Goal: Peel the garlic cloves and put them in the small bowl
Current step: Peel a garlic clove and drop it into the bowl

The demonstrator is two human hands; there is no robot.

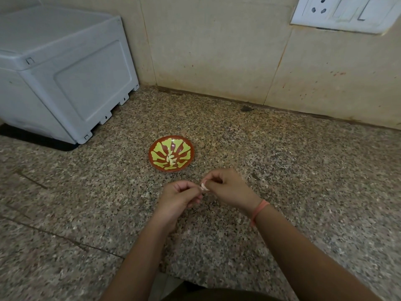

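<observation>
Speckled granite, brown and grey, forms the worktop (303, 170), which runs back to a wall of beige tiles (217, 51) marked with reddish specks. A grey plastic box (65, 79) stands at the far left corner against the wall, well apart from the hands. A white switch and socket plate (345, 11) is fixed to the wall at the upper right. A small dark chip (245, 108) lies on the worktop just beside the foot of the wall. The small bowl (191, 148) sits near the middle of the worktop, upright, just beyond the hands and not touching them. It is red-brown with a yellow-green leaf pattern inside. A few pale peeled cloves (171, 160) lie together at its bottom. In front of the bowl, both hands meet above the worktop over a single garlic clove (204, 187), whitish and small. The left hand (180, 196) has its fingers curled, and its grip pinches the clove from the left side with thumb and fingertips. The right hand (230, 187) is curled too, and its grip nips the same clove from the right. How much skin the clove carries is too small to tell. A pink wristband (259, 210) circles the right wrist.
</observation>
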